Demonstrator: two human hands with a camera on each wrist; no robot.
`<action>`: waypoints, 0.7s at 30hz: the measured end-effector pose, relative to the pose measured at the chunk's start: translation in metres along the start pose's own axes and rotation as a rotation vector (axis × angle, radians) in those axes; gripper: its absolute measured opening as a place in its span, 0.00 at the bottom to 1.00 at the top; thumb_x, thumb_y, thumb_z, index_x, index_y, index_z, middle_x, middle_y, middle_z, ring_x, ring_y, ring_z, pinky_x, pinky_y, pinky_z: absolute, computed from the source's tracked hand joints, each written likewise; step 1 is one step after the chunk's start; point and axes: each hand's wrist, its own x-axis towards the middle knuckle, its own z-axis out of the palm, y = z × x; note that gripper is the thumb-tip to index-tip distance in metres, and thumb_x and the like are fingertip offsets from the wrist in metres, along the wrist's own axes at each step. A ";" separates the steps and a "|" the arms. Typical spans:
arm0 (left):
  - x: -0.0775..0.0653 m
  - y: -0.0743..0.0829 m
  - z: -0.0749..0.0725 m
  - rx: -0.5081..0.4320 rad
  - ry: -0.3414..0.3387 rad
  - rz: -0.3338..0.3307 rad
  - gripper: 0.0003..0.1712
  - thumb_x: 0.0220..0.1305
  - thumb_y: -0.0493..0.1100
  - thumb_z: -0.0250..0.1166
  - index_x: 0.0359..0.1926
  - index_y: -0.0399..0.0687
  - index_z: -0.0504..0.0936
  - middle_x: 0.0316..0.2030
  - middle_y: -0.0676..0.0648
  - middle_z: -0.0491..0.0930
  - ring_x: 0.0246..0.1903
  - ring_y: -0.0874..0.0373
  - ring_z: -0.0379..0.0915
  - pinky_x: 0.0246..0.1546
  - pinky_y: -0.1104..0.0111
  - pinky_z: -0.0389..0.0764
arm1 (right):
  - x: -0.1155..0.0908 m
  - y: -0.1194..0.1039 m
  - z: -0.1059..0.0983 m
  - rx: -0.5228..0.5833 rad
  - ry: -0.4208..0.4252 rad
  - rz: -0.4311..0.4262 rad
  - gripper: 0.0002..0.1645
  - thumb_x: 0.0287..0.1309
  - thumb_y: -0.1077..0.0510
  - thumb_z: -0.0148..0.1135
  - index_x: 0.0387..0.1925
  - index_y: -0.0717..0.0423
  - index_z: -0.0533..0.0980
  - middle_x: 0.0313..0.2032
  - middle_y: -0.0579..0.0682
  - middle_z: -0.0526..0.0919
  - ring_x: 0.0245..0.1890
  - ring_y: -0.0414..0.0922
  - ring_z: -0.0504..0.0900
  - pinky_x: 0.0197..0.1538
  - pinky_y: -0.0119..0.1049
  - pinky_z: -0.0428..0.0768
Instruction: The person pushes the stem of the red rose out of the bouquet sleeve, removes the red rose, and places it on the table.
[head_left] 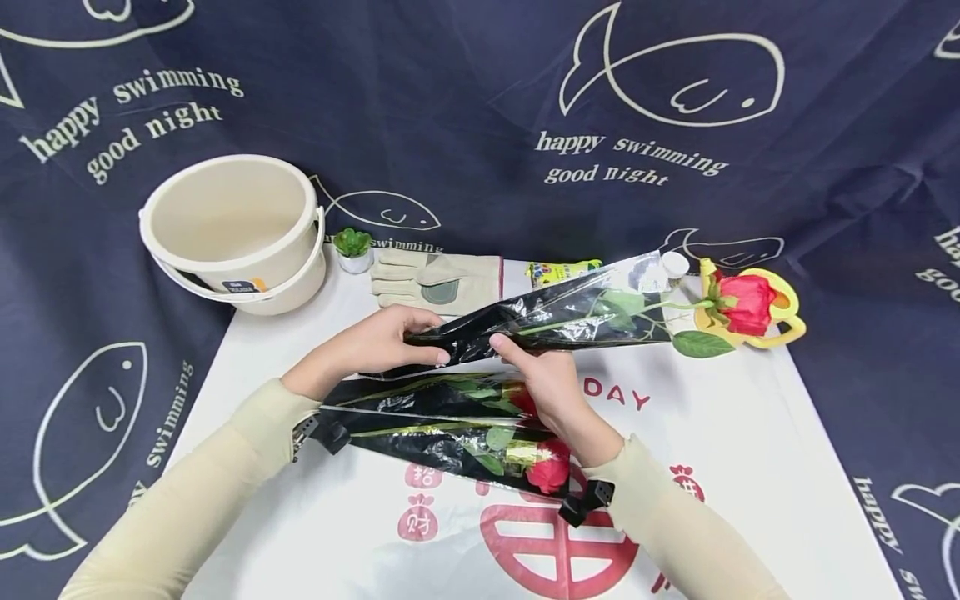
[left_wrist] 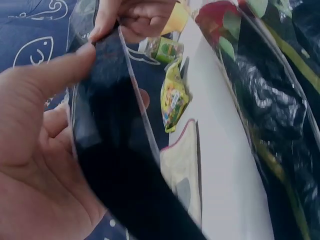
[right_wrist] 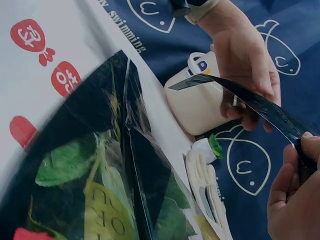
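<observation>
Both hands hold a black-and-clear plastic flower sleeve (head_left: pixel 480 329) above the table. Inside it runs the green stem of a red rose (head_left: pixel 746 304), whose bloom sticks out past the sleeve's wide right end. My left hand (head_left: pixel 382 340) pinches the narrow black end, thumb in front and fingers behind. Further along, my right hand (head_left: pixel 555 387) grips the sleeve with its thumb (left_wrist: pixel 106 20) on the near face. Below lie two more wrapped roses, the upper one (head_left: pixel 427 396) partly covered by my right hand and the lower one (head_left: pixel 450 446) nearer me.
A cream bucket (head_left: pixel 288 287) stands at the back left, beside a small potted plant (head_left: pixel 352 250). Along the back lie a work glove (head_left: pixel 472 279) and a yellow packet (head_left: pixel 562 271). A white-capped bottle (head_left: pixel 675 265) and yellow watering can (head_left: pixel 789 321) stand at the right.
</observation>
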 end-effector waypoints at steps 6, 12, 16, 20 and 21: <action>0.010 0.004 0.010 0.012 0.001 -0.005 0.08 0.58 0.52 0.67 0.30 0.55 0.82 0.19 0.56 0.74 0.21 0.62 0.66 0.31 0.67 0.70 | -0.003 0.001 0.001 -0.015 -0.058 -0.017 0.38 0.36 0.36 0.74 0.49 0.48 0.75 0.44 0.47 0.80 0.39 0.44 0.76 0.49 0.43 0.73; 0.010 -0.003 0.011 0.031 0.026 -0.002 0.07 0.59 0.50 0.66 0.27 0.55 0.82 0.18 0.57 0.72 0.19 0.63 0.63 0.29 0.68 0.70 | -0.006 0.005 -0.014 -0.095 -0.220 0.032 0.37 0.42 0.37 0.72 0.52 0.50 0.75 0.49 0.45 0.79 0.50 0.42 0.74 0.53 0.42 0.71; 0.000 -0.013 0.000 0.033 0.092 -0.013 0.07 0.59 0.50 0.66 0.28 0.55 0.82 0.22 0.56 0.76 0.23 0.61 0.69 0.33 0.66 0.72 | -0.009 0.007 -0.034 0.008 -0.481 -0.017 0.29 0.57 0.49 0.65 0.56 0.60 0.72 0.51 0.56 0.78 0.52 0.57 0.75 0.53 0.49 0.71; -0.015 -0.021 -0.016 0.016 0.147 -0.064 0.08 0.59 0.51 0.66 0.32 0.53 0.83 0.26 0.54 0.79 0.28 0.59 0.72 0.36 0.65 0.73 | -0.015 -0.002 -0.063 0.090 -0.576 -0.094 0.20 0.64 0.59 0.57 0.56 0.62 0.73 0.50 0.59 0.78 0.49 0.58 0.76 0.52 0.45 0.73; -0.019 -0.023 -0.019 0.002 0.151 -0.076 0.09 0.59 0.51 0.66 0.35 0.52 0.84 0.28 0.55 0.80 0.30 0.59 0.73 0.39 0.65 0.73 | -0.017 -0.006 -0.071 0.130 -0.568 -0.110 0.19 0.65 0.61 0.55 0.56 0.63 0.73 0.50 0.59 0.79 0.48 0.56 0.78 0.51 0.43 0.74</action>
